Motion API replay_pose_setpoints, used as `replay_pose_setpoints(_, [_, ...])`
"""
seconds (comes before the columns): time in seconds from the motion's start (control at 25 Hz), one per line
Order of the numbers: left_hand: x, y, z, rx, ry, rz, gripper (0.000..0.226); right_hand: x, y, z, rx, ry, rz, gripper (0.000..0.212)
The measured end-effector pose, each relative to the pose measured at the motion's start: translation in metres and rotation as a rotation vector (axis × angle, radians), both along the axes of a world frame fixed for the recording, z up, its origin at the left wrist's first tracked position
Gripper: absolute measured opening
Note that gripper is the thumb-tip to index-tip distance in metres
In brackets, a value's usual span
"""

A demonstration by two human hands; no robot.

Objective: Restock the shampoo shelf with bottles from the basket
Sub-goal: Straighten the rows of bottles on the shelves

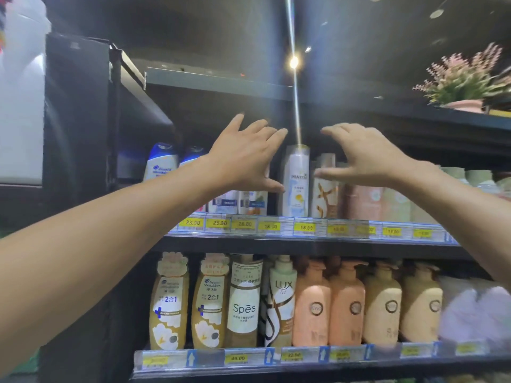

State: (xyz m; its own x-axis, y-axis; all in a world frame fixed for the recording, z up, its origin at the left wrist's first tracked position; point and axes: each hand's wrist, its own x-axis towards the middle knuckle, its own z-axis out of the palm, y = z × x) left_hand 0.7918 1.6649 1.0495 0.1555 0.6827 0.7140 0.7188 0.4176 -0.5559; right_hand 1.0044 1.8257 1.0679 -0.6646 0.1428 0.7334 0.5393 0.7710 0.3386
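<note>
A tall white Pantene bottle [295, 181] (pale blue and yellow on its label) stands upright on the upper shelf [309, 240], between the empty, open-fingered left hand [243, 156] and right hand [367, 157].

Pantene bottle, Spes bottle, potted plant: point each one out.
Pantene bottle [296, 181]: head view, on its front label.
Spes bottle [244, 305]: head view, on its white label.
Potted plant [462, 76]: head view, on its foliage.

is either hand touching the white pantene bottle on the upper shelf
Apart. In the head view the Pantene bottle stands in the gap between the open left hand and right hand, with dark shelf showing on both sides of it.
</note>
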Motion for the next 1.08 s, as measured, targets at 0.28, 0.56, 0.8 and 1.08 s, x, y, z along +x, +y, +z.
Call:
replay_pose_setpoints(0.28, [0.023,0.042,-0.002,-0.049,-0.066,0.093,0.141,0.005,0.042,-0.019,0.009,-0.186,-0.106,0.133])
replay_pose_setpoints(0.56, [0.028,0.055,0.001,-0.088,-0.133,0.119,0.136,-0.001,0.059,-0.022,-0.010,-0.190,-0.016,0.125])
replay_pose_setpoints(0.8, [0.032,0.057,0.007,-0.129,-0.163,0.112,0.124,-0.004,0.067,-0.022,-0.024,-0.183,0.033,0.120])
replay_pose_setpoints(1.08, [0.031,0.062,0.005,-0.126,-0.157,0.107,0.121,-0.009,0.069,-0.024,-0.039,-0.168,0.051,0.112])
